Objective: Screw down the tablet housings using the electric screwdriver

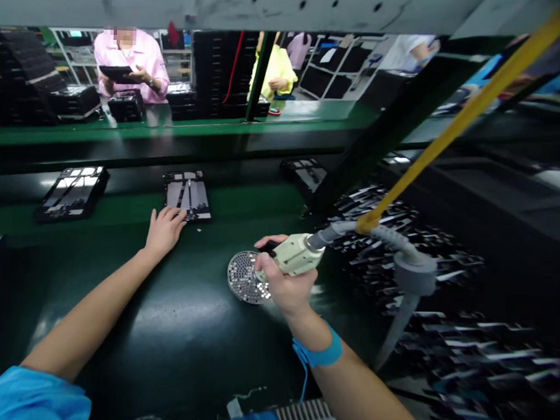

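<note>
My right hand (292,291) is wrapped round a pale electric screwdriver (299,255) with a grey corrugated cable sleeve at its back. The tool's front end points down at a round metal plate (244,275) full of small holes, with bright specks on it; the very tip is hidden by my fingers. With fingers stretched out, my left hand (164,231) rests at the near left corner of a flat black-framed device (188,195) with grey panels inside. Whether it presses on the device or only touches its edge, I cannot tell.
Similar devices lie to the left (74,192) and right (307,173). A yellow strap (450,137) holds up the cable. Dark racked parts (426,260) fill the right side. A beam (224,8) crosses overhead. A person in pink (150,59) holds a dark panel across the bench.
</note>
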Demonstrator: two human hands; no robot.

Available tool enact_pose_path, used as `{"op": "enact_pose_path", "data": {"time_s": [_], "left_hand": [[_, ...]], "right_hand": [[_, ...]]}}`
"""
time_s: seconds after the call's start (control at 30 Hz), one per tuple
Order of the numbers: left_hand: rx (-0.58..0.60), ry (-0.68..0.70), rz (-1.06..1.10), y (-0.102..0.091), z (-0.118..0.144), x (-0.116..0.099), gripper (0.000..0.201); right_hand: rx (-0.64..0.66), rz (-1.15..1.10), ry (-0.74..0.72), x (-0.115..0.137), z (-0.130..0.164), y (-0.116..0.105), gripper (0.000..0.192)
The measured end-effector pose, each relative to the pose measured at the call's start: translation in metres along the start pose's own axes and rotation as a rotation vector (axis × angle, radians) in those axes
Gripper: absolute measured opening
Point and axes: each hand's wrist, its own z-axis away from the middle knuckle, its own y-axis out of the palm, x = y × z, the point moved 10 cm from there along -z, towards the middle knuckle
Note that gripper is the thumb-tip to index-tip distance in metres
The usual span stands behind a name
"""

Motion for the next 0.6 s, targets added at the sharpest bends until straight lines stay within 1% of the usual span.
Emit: {"op": "enact_pose_path", "data": {"time_s": [0.07,0.1,0.13,0.2,0.27,0.33,0.4,0.47,0.53,0.6], "left_hand": [[-0.038,-0.024,0.005,0.004,-0.025,0.008,0.033],[-0.055,-0.032,0.014,0.007,-0.035,0.008,0.033],[-0.069,-0.037,0.027,0.01,-0.044,0.004,0.034],[-0.078,-0.033,0.07,0.022,-0.062,-0.014,0.035],[-0.052,-0.019,0.125,0.042,-0.084,-0.046,0.036],[0.012,-0.012,0.177,0.069,-0.11,-0.086,0.036],[0.104,-0.024,0.224,0.101,-0.14,-0.127,0.033],[0.209,-0.055,0.268,0.133,-0.17,-0.164,0.031],[0.308,-0.105,0.308,0.162,-0.196,-0.195,0.031],[0.385,-0.17,0.346,0.187,-0.217,-0.219,0.033]], "right_hand": [[-0.01,0.056,0.01,-0.007,0.0,-0.022,0.02],[-0.009,0.08,0.014,-0.009,0.001,-0.031,0.021],[-0.004,0.104,0.017,-0.01,0.002,-0.039,0.022],[-0.007,0.151,0.016,-0.009,0.003,-0.053,0.023],[-0.036,0.197,-0.011,0.0,0.002,-0.064,0.023],[-0.065,0.25,-0.052,0.011,0.002,-0.07,0.023],[-0.059,0.299,-0.1,0.023,0.003,-0.07,0.023],[-0.016,0.314,-0.137,0.029,0.006,-0.065,0.027],[0.036,0.304,-0.136,0.027,0.011,-0.059,0.031],[0.034,0.279,-0.118,0.019,0.016,-0.059,0.032]]}}
